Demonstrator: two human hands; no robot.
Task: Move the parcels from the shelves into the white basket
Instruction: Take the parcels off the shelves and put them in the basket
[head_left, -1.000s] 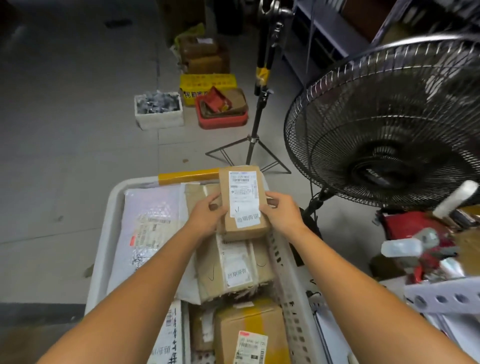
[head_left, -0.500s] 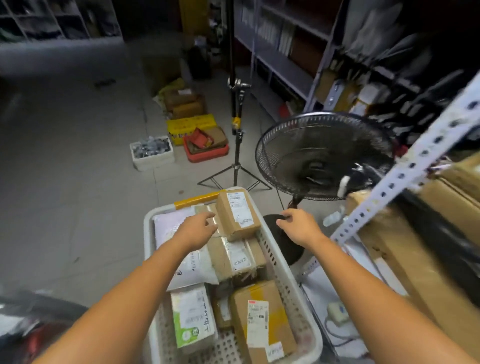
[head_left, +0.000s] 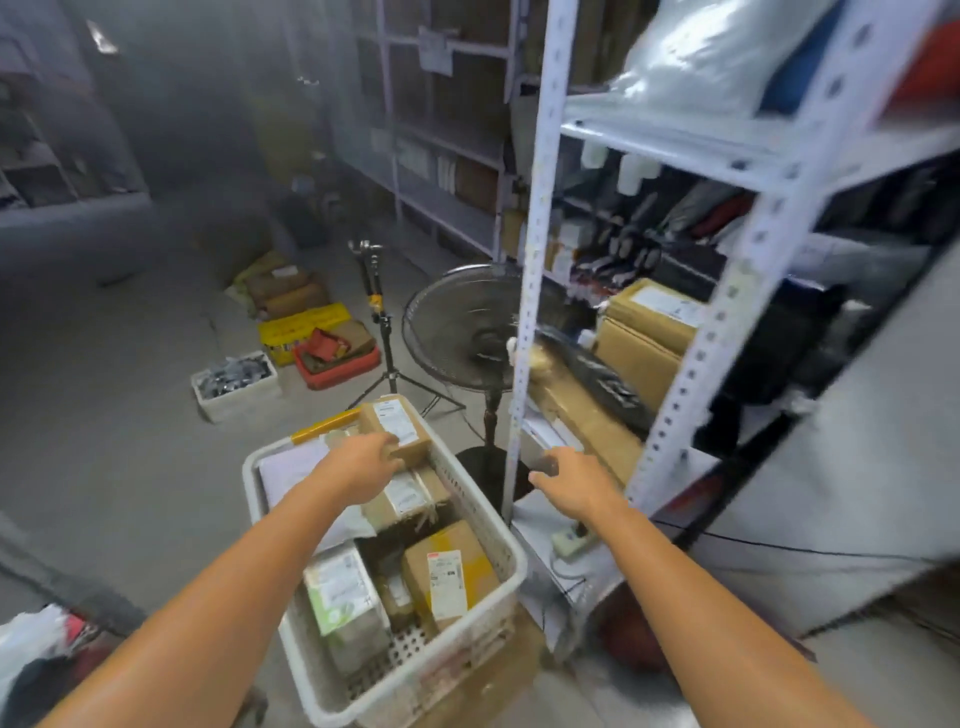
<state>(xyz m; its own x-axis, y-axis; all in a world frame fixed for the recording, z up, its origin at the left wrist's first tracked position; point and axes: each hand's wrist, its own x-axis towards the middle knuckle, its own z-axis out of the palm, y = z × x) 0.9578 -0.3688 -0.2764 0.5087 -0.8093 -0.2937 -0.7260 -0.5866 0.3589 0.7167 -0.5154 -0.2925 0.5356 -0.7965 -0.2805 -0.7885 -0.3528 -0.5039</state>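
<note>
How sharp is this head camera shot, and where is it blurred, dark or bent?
Head view: the white basket and its parcels are fairly sharp; the shelf rack at right is smeared by motion blur; the far left of the room is dim and hazy; the wide lens tilts the rack's posts.

I'm in a parcel stockroom: steel shelving (head_left: 540, 208) at two o'clock holds cartons (head_left: 644, 338), with crates (head_left: 337, 371) on the concrete floor (head_left: 104, 415) at eleven.

Left hand (head_left: 363, 470) extended, relaxed, right hand (head_left: 574, 486) forward — fingers loose
</note>
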